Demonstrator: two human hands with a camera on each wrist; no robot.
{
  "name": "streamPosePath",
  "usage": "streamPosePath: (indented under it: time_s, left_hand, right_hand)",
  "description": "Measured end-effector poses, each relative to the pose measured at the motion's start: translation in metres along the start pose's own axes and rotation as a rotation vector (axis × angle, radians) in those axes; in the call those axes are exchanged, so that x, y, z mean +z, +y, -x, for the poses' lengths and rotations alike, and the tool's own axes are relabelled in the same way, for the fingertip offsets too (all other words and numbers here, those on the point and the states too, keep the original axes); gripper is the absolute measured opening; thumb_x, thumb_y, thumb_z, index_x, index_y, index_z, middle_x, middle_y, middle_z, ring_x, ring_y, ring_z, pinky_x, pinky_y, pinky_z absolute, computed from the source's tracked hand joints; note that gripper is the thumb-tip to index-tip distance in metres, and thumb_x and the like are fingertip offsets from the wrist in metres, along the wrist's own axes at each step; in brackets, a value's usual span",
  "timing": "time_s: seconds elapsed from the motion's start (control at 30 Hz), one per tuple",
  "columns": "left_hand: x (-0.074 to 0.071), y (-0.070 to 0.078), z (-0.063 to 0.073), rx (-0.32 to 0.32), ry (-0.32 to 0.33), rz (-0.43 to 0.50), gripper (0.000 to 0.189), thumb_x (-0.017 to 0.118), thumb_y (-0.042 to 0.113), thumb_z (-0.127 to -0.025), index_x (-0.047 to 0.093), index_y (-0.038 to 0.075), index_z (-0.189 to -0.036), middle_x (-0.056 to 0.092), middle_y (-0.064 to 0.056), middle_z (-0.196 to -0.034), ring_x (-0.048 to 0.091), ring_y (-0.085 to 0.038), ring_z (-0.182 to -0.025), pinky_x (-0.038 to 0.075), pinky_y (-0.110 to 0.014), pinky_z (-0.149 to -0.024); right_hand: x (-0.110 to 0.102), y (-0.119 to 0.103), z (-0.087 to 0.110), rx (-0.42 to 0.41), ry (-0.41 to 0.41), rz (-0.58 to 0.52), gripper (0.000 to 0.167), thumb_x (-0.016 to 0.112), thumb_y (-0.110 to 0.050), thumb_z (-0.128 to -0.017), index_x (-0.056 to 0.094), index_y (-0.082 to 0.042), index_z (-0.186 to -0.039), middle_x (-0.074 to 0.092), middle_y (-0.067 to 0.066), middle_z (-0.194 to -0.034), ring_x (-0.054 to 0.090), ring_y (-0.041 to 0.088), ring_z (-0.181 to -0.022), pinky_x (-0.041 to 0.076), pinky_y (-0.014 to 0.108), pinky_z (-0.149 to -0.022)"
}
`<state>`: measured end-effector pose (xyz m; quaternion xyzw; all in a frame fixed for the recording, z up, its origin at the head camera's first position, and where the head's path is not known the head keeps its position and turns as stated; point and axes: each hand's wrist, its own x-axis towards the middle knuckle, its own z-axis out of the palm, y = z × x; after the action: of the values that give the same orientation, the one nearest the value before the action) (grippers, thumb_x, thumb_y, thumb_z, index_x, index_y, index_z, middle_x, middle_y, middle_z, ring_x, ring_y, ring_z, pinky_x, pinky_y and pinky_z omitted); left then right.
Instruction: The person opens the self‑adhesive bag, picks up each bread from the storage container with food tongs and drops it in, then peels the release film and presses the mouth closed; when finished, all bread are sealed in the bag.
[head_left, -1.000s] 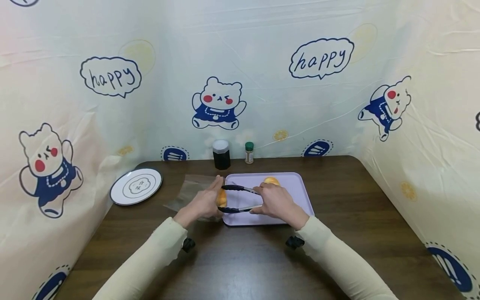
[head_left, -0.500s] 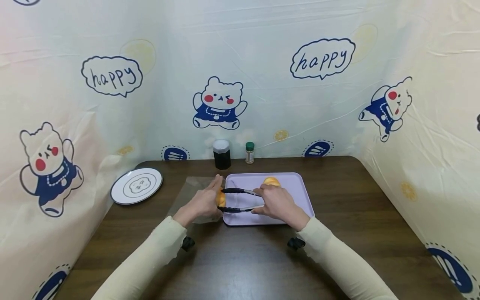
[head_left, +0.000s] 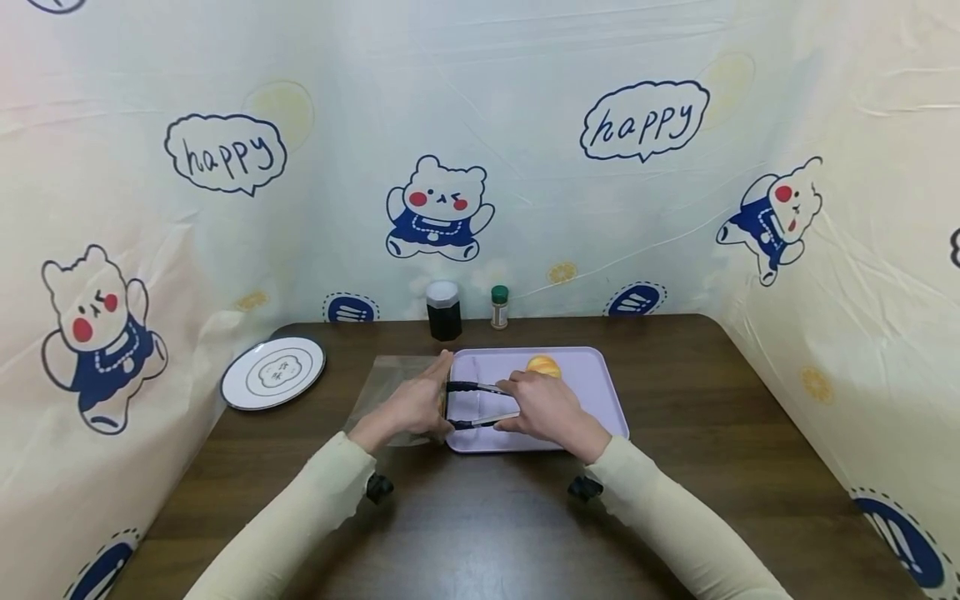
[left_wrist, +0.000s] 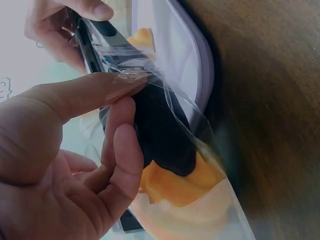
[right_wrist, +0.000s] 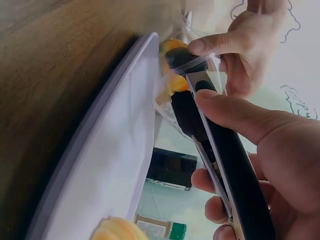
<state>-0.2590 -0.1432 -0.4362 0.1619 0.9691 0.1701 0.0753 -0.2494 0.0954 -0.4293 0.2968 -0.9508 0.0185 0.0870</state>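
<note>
My left hand [head_left: 415, 404] pinches the mouth of a clear plastic bag [head_left: 386, 383], left of the lilac tray [head_left: 592, 396]. In the left wrist view, thumb and forefinger hold the bag's edge, and the other fingers curl loosely. A golden bread roll [left_wrist: 180, 186] lies inside the bag, against the black tips of the tongs. My right hand [head_left: 551, 408] grips the tongs [right_wrist: 227, 165], its thumb on one arm and fingers round the other. The tongs reach through the bag's mouth. Seen from the head, my left hand hides the bagged roll.
A second bread roll [head_left: 543, 366] sits on the tray's far side. Behind the tray stand a black jar [head_left: 444, 317] with a whitish lid and a small green-capped bottle [head_left: 499, 307]. A white plate [head_left: 240, 375] lies at the table's left edge.
The tongs and right hand have shifted slightly left, pushing the roll deeper into the bag. The roll beside my left hand is now hidden from the head view. The left hand moved slightly.
</note>
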Motion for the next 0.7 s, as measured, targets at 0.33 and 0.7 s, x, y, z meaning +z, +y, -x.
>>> streamPosePath:
  time_s: [0.33, 0.7]
  left_hand:
    - [0.0025, 0.0047, 0.0022, 0.003, -0.011, 0.029, 0.126, 0.091, 0.027, -0.068, 0.007, 0.013, -0.161, 0.006, -0.006, -0.169, 0.037, -0.028, -0.147, 0.034, -0.042, -0.12]
    - [0.0016, 0.0002, 0.0037, 0.014, -0.009, 0.029, 0.126, 0.091, 0.027, -0.068, 0.009, 0.01, -0.161, 0.008, -0.007, -0.169, 0.034, -0.029, -0.148, 0.033, -0.044, -0.12]
  right_hand:
    - [-0.0037, -0.0019, -0.0065, 0.026, -0.04, -0.044, 0.062, 0.076, -0.06, -0.079, 0.07, -0.018, -0.125, 0.072, 0.001, -0.109, 0.067, 0.015, -0.09, 0.059, 0.033, -0.08]
    - [-0.0004, -0.0002, -0.0098, 0.049, -0.046, -0.052, 0.065, 0.077, -0.061, -0.078, 0.069, -0.018, -0.126, 0.071, 0.001, -0.107, 0.066, 0.015, -0.089, 0.058, 0.033, -0.077]
